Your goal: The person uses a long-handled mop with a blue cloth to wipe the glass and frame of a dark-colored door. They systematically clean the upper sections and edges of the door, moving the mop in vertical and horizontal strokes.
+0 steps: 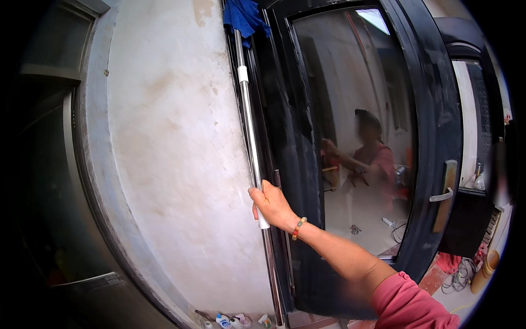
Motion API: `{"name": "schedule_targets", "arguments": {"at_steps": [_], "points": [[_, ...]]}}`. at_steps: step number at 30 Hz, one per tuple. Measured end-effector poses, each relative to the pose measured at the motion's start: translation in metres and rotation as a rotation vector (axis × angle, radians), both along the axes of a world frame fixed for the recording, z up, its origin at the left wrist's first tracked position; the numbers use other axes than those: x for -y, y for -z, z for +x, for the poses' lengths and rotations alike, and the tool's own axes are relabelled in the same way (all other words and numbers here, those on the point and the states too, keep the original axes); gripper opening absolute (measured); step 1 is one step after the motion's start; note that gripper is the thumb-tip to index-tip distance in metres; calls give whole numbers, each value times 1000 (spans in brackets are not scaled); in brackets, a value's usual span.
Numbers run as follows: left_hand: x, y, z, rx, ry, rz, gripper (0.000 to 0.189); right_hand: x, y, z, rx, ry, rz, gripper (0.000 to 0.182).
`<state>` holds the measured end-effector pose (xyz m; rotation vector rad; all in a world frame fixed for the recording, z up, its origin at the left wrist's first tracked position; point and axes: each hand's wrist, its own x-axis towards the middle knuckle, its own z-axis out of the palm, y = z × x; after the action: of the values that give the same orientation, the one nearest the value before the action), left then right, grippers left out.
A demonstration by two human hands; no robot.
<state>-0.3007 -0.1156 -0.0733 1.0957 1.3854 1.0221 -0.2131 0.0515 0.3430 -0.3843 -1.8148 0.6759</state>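
My right hand grips a metal telescopic pole, just above a white plastic collar. The pole stands nearly upright along the seam between a white wall and a dark door frame. At its top hangs a blue cloth, covering whatever lies under it. A second white collar sits below the cloth. On my right wrist is a beaded bracelet. My left hand is out of view. Close to my right arm is a dark door with a glass pane that reflects a person.
The stained white wall borders the pole's left side. Several plastic bottles stand at its foot. The dark door has a lever handle. Coiled cable and a brownish cylindrical container are on the floor at right. Another doorway is at left.
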Motion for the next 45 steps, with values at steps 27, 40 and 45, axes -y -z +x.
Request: {"name": "schedule_targets", "arguments": {"at_steps": [27, 40, 45], "points": [[44, -549, 64, -8, -33, 1249, 52, 134, -269, 38, -184, -334, -108, 55], [44, -745, 28, 149, -223, 1312, 42, 121, -270, 71, 32, -235, 259, 39], [46, -805, 33, 312, -155, 1208, 34, 131, -229, 117, 63, -252, 330, 45]]}}
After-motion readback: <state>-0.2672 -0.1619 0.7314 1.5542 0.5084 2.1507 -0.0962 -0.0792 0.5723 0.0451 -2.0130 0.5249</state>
